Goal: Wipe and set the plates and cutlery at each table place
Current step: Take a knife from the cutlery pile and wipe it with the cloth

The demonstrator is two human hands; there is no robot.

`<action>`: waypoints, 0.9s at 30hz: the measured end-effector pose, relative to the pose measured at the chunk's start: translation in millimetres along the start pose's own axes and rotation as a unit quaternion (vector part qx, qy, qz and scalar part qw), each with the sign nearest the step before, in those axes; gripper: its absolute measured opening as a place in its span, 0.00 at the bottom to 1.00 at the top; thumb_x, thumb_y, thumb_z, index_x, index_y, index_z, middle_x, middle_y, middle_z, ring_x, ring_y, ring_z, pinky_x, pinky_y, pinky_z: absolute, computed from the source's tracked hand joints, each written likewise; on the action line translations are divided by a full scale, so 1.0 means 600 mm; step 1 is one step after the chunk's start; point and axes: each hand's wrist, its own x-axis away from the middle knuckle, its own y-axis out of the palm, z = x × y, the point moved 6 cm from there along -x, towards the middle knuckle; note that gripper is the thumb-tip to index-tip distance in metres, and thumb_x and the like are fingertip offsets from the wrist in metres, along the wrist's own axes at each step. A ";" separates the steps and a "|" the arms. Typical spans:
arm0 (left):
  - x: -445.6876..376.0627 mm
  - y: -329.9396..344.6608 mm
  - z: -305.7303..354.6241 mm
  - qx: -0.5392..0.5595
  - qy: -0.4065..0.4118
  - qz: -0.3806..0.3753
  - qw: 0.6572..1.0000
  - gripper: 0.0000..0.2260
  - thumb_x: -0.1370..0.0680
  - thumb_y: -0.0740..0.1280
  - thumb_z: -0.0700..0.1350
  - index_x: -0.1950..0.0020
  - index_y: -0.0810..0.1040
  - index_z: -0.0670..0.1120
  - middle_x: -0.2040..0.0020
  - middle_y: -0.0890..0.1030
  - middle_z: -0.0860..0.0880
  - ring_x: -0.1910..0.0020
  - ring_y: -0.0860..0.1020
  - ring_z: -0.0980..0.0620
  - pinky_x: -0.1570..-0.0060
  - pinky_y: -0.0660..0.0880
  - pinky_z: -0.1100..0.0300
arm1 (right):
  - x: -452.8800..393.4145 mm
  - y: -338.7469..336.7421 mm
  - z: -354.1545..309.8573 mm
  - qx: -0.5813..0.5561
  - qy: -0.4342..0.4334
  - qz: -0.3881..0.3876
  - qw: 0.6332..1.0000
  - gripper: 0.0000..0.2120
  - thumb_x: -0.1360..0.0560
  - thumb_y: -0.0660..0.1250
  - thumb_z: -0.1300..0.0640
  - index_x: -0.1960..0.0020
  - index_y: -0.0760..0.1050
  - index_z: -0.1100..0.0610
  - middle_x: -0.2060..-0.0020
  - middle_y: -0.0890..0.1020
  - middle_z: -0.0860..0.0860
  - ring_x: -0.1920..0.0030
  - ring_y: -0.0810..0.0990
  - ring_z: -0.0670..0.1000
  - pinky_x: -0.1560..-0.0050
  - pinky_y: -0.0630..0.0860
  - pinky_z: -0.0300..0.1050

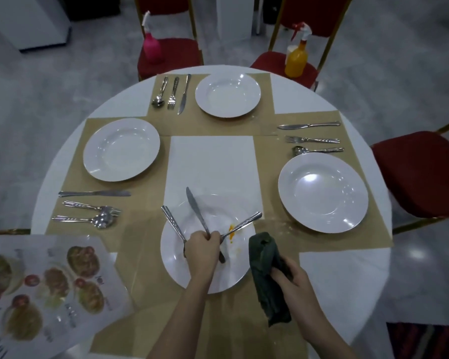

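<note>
Three pieces of cutlery (192, 224) fan from our left hand (202, 248) over the stained near plate (205, 255) while our right hand (293, 277) grips the cloth (266, 270), so one could slip and clatter.

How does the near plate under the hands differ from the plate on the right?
The near plate carries an orange smear; the right plate looks clean. Over the near plate the left hand holds three pieces of cutlery bunched; the right plate's knife, fork and spoon lie on the mat beside it. Both are white, round, deep-welled plates on tan mats.
</note>
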 end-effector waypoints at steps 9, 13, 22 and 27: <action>0.080 -0.039 -0.010 0.042 0.112 -0.111 0.987 0.15 0.22 0.64 0.43 0.68 0.67 0.44 0.76 0.70 0.51 0.74 0.69 0.56 0.69 0.66 0.61 | -0.008 0.032 -0.016 -0.005 0.000 -0.017 1.000 0.12 0.21 0.65 0.51 0.40 0.77 0.41 0.47 0.84 0.39 0.46 0.82 0.43 0.41 0.78 0.50; 0.137 -0.052 -0.035 0.076 0.138 -0.153 0.976 0.15 0.20 0.63 0.46 0.65 0.66 0.47 0.74 0.68 0.51 0.74 0.67 0.53 0.69 0.66 0.56 | 0.013 0.068 -0.007 -0.036 0.024 -0.033 0.998 0.11 0.21 0.66 0.51 0.40 0.78 0.44 0.49 0.85 0.41 0.48 0.83 0.44 0.42 0.79 0.49; 0.222 -0.058 -0.061 0.115 0.146 -0.232 0.955 0.10 0.18 0.57 0.42 0.57 0.71 0.40 0.68 0.71 0.49 0.71 0.69 0.57 0.69 0.65 0.67 | 0.093 0.138 0.010 -0.107 0.029 0.009 0.994 0.07 0.21 0.65 0.61 0.45 0.80 0.58 0.54 0.87 0.53 0.52 0.85 0.52 0.52 0.80 0.43; 0.230 -0.074 -0.063 0.061 0.183 -0.250 0.949 0.10 0.18 0.57 0.42 0.57 0.74 0.47 0.66 0.77 0.44 0.68 0.73 0.56 0.64 0.68 0.63 | 0.099 0.140 0.006 -0.126 0.034 0.086 0.988 0.07 0.22 0.67 0.56 0.46 0.81 0.56 0.55 0.86 0.55 0.52 0.85 0.56 0.48 0.81 0.53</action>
